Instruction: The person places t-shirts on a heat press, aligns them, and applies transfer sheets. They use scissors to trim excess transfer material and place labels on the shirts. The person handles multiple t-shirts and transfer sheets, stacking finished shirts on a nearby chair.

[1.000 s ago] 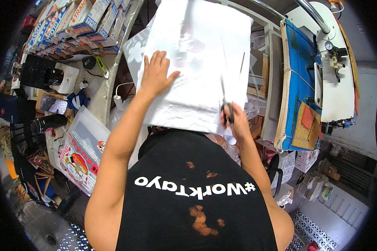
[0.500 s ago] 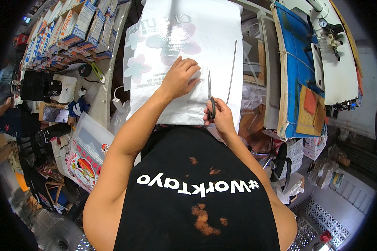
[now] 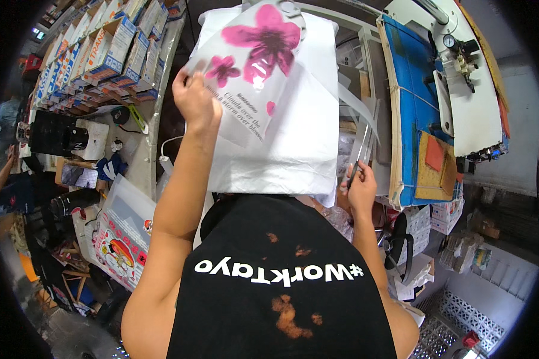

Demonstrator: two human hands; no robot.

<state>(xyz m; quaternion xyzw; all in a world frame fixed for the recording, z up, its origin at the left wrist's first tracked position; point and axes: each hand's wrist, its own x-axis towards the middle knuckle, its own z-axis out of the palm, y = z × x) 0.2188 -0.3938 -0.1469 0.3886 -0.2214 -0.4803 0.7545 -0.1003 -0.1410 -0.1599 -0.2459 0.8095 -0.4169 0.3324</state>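
My left hand (image 3: 196,100) grips the left edge of a translucent film sheet (image 3: 245,90) printed with pink flowers and dark lettering. The sheet is lifted and tilted above a white cloth (image 3: 308,137) spread flat in front of me. At the cloth's right side my right hand (image 3: 362,186) holds scissors (image 3: 354,172), with the dark handle in the fingers and the blades pointing away from me. A narrow, curling strip of clear film (image 3: 360,110) lies near the blades; whether the scissors touch it I cannot tell.
On the left, a bench (image 3: 139,149) carries open cartons (image 3: 111,48) and a bagged printed sheet (image 3: 121,233). To the right stand a blue padded board (image 3: 404,107) and a white machine (image 3: 479,113) with a gauge. Another person's arm (image 3: 5,170) shows at far left.
My left hand has raised the film off the cloth and turned its printed side into view. My right hand has moved the scissors right, past the cloth's edge.
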